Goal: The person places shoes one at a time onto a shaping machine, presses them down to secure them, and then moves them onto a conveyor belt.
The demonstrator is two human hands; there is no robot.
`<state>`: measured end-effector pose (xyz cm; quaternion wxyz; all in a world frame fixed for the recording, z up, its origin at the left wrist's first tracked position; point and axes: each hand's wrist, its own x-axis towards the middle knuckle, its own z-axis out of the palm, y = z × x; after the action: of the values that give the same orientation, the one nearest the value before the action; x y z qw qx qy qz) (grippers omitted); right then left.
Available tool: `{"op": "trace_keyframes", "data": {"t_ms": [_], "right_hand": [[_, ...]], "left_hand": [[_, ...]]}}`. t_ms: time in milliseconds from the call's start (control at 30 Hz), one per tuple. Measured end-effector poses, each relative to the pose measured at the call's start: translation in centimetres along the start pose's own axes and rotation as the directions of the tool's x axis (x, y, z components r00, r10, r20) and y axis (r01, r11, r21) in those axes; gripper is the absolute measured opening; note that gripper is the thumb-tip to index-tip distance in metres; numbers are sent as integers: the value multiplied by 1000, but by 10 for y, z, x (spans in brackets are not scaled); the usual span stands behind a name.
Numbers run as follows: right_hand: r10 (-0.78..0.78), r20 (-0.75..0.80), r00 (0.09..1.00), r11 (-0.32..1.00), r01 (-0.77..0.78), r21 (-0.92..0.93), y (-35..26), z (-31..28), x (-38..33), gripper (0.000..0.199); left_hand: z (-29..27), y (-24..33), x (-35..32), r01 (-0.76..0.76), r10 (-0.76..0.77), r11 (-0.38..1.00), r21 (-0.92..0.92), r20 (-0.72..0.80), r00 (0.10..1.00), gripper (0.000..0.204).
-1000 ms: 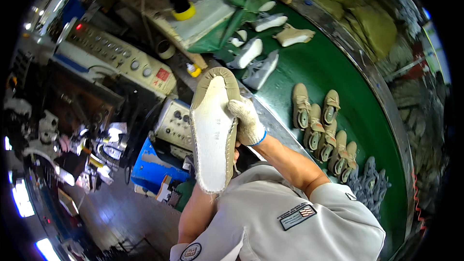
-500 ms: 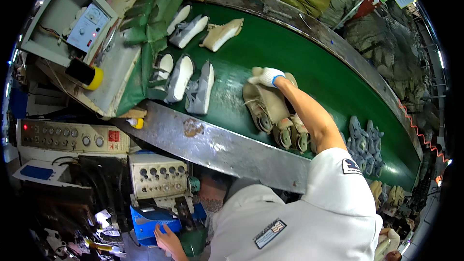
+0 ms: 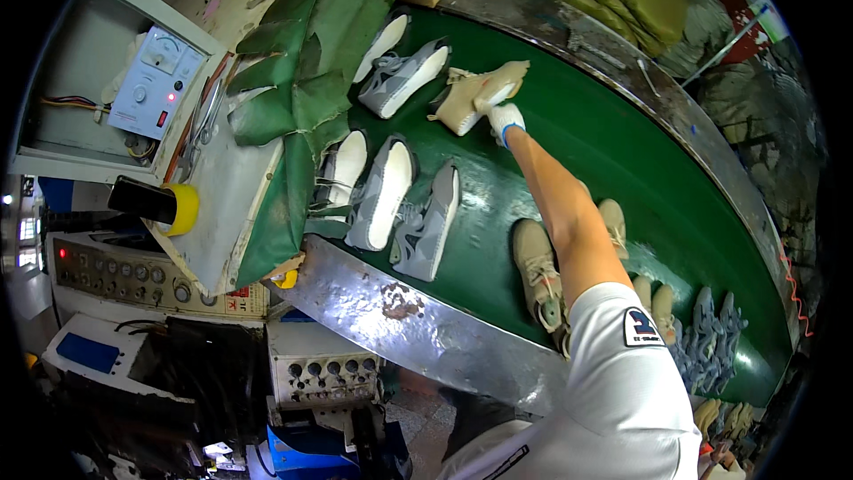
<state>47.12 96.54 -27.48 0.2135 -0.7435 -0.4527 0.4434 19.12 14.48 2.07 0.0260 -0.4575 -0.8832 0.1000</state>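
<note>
My right hand [image 3: 505, 117], in a white knit glove with a blue cuff, reaches far across the green belt [image 3: 604, 147]. Its fingers close on the edge of a beige shoe [image 3: 466, 105] that lies tilted with part of its pale sole showing. Left of that shoe are grey shoes with white soles, such as a tipped one [image 3: 404, 76] and another [image 3: 384, 191] turned sole up. Another grey shoe [image 3: 428, 227] rests on its side nearer to me. Beneath my forearm a beige laced shoe [image 3: 538, 271] stands on the belt, partly covered by my arm. My left hand is out of view.
A metal ledge [image 3: 426, 324] borders the belt's near side. Green flaps [image 3: 306, 80] hang over its left end. Control boxes [image 3: 324, 378] with knobs stand at lower left. A phone [image 3: 142, 202] leans on a yellow tape roll [image 3: 182, 211]. More grey shoes [image 3: 706, 338] sit at right.
My right hand has moved left and away from me, from the beige shoes near the ledge to the far beige shoe. My left hand has left the view. The view has shifted left.
</note>
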Motion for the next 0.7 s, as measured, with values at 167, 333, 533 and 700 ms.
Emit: {"op": "trace_keyframes", "data": {"t_ms": [167, 333, 533, 700], "right_hand": [[182, -323, 929, 919, -44, 391, -14, 63, 63, 94], [-79, 93, 993, 502, -41, 864, -5, 23, 6, 58], [-634, 550, 543, 406, -372, 835, -3, -26, -236, 79], [-832, 491, 256, -221, -967, 130, 36, 60, -423, 58]], "left_hand": [[7, -2, 0, 70, -71, 997, 25, 40, 997, 24], [8, -5, -4, 142, -141, 989, -45, 26, 990, 27], [32, -18, -5, 281, -269, 930, -238, 81, 960, 29], [15, 34, 101, 346, -267, -40, -937, 344, 900, 27]]}}
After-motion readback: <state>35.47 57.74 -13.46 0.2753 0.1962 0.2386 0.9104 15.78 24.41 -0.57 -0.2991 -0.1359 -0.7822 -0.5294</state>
